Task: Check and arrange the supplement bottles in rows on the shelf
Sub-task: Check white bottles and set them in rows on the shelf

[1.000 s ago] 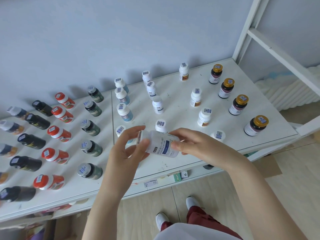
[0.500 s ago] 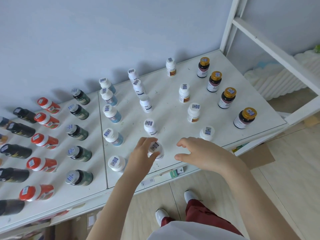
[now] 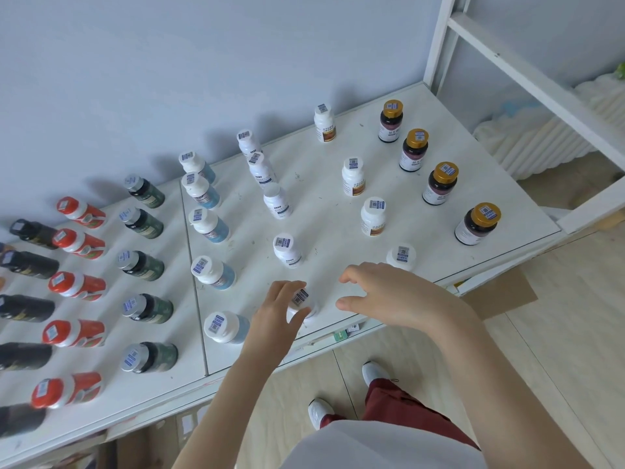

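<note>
A white supplement bottle (image 3: 302, 304) stands upright near the front edge of the white shelf (image 3: 331, 238), at the near end of a row of white bottles with blue labels (image 3: 286, 249). My left hand (image 3: 275, 319) grips its cap from the left, fingers curled round it. My right hand (image 3: 389, 294) hovers just right of it, fingers loosely spread and holding nothing. Other rows stand around: white bottles with pale blue bodies (image 3: 212, 270), white bottles with brown labels (image 3: 373, 216), dark bottles with gold caps (image 3: 477, 223).
Further left stand rows of green bottles (image 3: 147, 309), red-capped bottles (image 3: 76, 286) and black bottles (image 3: 25, 308). A white bottle (image 3: 401, 256) sits close behind my right hand. A white shelf post (image 3: 436, 38) rises at the back right. The floor and my feet lie below the shelf edge.
A second ago both hands held the white bottle up, lying sideways. It now stands on the shelf at the front of its row, my right hand has let go, and my left hand still holds the cap.
</note>
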